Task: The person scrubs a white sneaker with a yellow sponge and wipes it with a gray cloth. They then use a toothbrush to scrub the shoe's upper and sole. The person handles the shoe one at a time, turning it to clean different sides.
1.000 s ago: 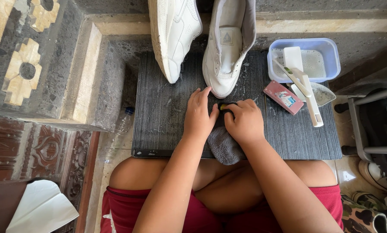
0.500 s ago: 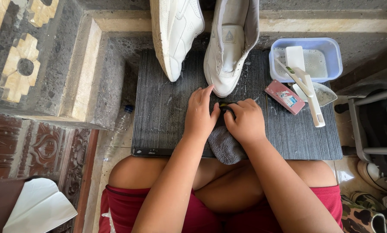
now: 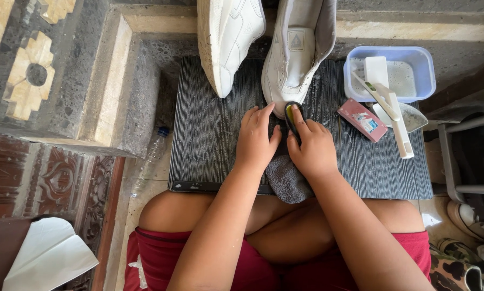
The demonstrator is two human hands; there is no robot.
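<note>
Nearest to me I see bent bare knees and red shorts [image 3: 209, 264], with both forearms reaching forward over them. A grey cloth [image 3: 286, 180] lies at the near edge of the dark ribbed mat [image 3: 209, 134], partly under both wrists. My left hand [image 3: 256, 141] rests flat on the mat, fingers spread and holding nothing, its fingertips close to the toe of the white shoe [image 3: 296, 59]. My right hand [image 3: 313, 148] sits just beside it, the two hands touching at the thumbs, and its fingers are closed around a small dark brush [image 3: 292, 116] with a yellowish patch showing. The brush tip meets the shoe's toe.

That shoe stands with its opening facing the camera, tongue visible, laces out. A second white shoe [image 3: 228, 37] lies on its side just left of it, sole edge toward the mat.

Right of the hands, on the mat, I note a flat pink packet [image 3: 362, 119] and a pale long-handled brush [image 3: 395, 116]. Beyond them is a blue plastic tub [image 3: 428, 67] with cloudy water. A clear plastic bottle [image 3: 150, 159] lies left of the mat, against the stone step [image 3: 112, 81].
</note>
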